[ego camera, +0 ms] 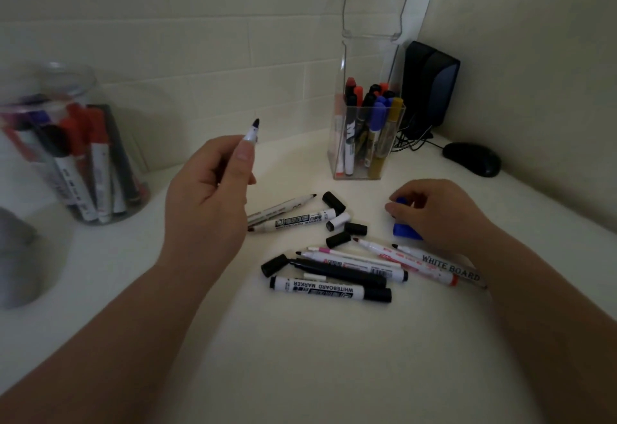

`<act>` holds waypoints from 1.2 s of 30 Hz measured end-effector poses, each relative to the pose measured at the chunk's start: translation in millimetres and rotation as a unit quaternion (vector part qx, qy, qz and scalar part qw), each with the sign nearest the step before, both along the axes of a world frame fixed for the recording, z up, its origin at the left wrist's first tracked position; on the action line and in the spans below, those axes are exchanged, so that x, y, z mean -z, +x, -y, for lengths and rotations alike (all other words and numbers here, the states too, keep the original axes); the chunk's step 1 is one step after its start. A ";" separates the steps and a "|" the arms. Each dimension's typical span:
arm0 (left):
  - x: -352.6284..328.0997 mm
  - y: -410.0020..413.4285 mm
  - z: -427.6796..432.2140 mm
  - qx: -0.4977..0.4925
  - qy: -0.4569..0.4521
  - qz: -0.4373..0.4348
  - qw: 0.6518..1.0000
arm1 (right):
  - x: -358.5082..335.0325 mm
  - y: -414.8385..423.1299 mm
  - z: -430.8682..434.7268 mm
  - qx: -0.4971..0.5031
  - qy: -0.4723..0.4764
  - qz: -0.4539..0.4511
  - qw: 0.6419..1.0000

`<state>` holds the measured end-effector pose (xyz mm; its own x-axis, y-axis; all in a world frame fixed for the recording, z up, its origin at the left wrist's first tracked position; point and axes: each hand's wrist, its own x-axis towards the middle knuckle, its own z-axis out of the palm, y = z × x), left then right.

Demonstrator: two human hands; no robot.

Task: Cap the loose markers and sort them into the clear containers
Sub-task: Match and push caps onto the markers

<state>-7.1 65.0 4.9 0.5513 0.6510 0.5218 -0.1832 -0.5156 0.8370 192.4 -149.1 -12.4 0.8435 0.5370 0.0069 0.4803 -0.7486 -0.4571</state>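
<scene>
My left hand (pixel 207 196) grips an uncapped marker (pixel 251 133), its dark tip pointing up above the table. My right hand (pixel 434 213) curls over a blue cap (pixel 402 229) lying on the white table, fingers pinching its upper end. Between my hands lie several loose markers (pixel 334 285) and several loose black caps (pixel 335 239). A round clear jar (pixel 66 143) with red and black markers stands at the left. A tall square clear container (pixel 367 130) with several markers stands at the back centre.
A black computer mouse (pixel 472 159) and a dark speaker (pixel 430 90) with cables sit at the back right corner. A grey blurred object (pixel 16 256) is at the left edge. Tiled walls close in the table behind and at the right.
</scene>
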 end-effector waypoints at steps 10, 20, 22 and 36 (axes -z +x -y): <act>0.3 -2.0 15.3 0.107 0.125 -0.130 0.978 | -35.3 -44.6 -1.6 -0.012 0.333 -0.120 0.935; 3.9 -1.3 25.0 0.178 0.206 -0.137 0.953 | -36.5 -62.4 -2.7 -0.137 0.397 -0.220 0.880; 5.8 -0.6 23.3 0.173 0.217 -0.133 0.951 | -36.3 -63.4 -0.7 -0.154 0.399 -0.218 0.878; 6.0 0.0 25.6 0.171 0.263 -0.153 0.937 | -37.2 -70.4 8.0 -0.229 0.357 -0.160 0.892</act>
<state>-7.2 39.3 -1.1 0.8568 0.1062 0.5046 -0.2063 -0.8262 0.5242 122.0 -157.1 24.7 0.5575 0.7804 0.2830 0.4206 0.0284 -0.9068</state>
